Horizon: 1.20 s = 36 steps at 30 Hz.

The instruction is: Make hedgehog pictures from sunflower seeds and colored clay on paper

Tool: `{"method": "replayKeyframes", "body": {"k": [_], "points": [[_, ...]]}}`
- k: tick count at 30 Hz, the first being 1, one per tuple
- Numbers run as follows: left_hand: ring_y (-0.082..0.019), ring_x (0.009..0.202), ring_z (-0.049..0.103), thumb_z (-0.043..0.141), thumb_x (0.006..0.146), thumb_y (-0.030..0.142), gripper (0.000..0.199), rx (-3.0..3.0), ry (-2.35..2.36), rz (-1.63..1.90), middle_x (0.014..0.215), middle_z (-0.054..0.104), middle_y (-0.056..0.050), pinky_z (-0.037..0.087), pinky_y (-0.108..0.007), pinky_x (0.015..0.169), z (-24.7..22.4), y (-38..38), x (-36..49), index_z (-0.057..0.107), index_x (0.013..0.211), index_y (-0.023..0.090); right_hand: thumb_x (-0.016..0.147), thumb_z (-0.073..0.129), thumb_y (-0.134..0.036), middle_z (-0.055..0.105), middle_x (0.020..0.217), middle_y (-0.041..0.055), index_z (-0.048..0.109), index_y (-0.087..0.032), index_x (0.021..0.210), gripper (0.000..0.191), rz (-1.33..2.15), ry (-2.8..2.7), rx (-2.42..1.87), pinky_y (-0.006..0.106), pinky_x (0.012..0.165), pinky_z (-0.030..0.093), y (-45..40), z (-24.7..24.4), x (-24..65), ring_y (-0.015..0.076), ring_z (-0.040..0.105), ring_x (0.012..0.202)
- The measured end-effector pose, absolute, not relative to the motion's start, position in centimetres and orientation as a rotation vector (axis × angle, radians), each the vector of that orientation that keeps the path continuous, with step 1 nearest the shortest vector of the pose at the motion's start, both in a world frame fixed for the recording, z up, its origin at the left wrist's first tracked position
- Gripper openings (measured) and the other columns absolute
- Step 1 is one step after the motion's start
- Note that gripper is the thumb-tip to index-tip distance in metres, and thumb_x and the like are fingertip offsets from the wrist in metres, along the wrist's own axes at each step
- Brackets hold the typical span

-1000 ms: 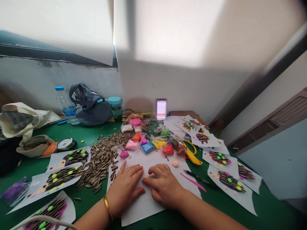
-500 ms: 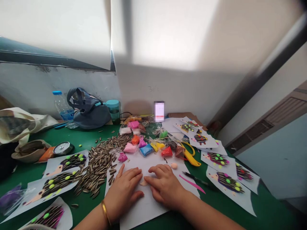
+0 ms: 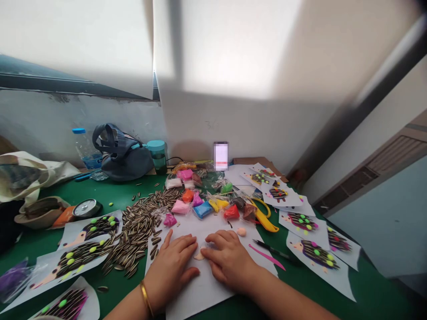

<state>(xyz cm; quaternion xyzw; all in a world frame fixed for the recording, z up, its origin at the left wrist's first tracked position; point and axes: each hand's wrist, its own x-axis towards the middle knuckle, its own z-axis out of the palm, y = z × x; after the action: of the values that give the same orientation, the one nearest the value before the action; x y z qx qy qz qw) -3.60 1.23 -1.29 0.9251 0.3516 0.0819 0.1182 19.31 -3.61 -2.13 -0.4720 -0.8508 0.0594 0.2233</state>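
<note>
A small flattened piece of peach modelling clay [image 3: 199, 255] lies on a sheet of white paper [image 3: 200, 298]. My right hand [image 3: 230, 261] rests on the paper with its fingers bent and apart, the index fingertip touching the clay's right edge. Flat on the sheet to the left of the clay is my left hand [image 3: 175, 262], its fingers stretched out and its thumb spread; it holds nothing. Beyond my right hand sits a small peach clay ball [image 3: 241, 231].
Sunflower seeds [image 3: 133, 235] are heaped on the left. Behind the paper lie bagged coloured clays, including a blue pack [image 3: 203, 210], and yellow-handled scissors [image 3: 266, 221]. A pink clay tool [image 3: 267, 256] and a black pen [image 3: 271, 249] lie right. Seed hedgehog pictures [image 3: 318, 255] flank both sides.
The right index finger stays at the clay, which shows slightly more and looks a little flatter. The hands have hardly moved; the view has shifted slightly.
</note>
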Motion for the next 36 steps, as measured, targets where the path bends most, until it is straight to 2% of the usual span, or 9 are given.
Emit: {"method": "replayKeyframes", "body": {"k": [24, 36], "points": [[-0.031, 0.125, 0.056, 0.076, 0.077, 0.029, 0.053, 2.743, 1.020, 0.308, 0.135, 0.062, -0.007, 0.027, -0.068, 0.113, -1.58, 1.24, -3.78, 0.059, 0.127, 0.028, 0.083, 0.060, -0.023, 0.064, 0.118, 0.0018, 0.067, -0.030, 0.106, 0.025, 0.172, -2.277, -1.233, 0.041, 0.089, 0.033, -3.51, -2.13, 19.14, 0.0237, 0.052, 0.107], [-0.029, 0.124, 0.057, 0.075, 0.078, 0.033, 0.050, 2.772, 0.987, 0.381, 0.132, 0.064, -0.008, 0.025, -0.062, 0.117, -2.02, 1.43, -3.96, 0.061, 0.125, 0.026, 0.085, 0.062, -0.024, 0.063, 0.117, 0.0021, 0.068, -0.035, 0.112, 0.030, 0.214, -2.280, -1.221, 0.040, 0.089, 0.034, -3.69, -1.69, 19.02, 0.0231, 0.052, 0.107]]}}
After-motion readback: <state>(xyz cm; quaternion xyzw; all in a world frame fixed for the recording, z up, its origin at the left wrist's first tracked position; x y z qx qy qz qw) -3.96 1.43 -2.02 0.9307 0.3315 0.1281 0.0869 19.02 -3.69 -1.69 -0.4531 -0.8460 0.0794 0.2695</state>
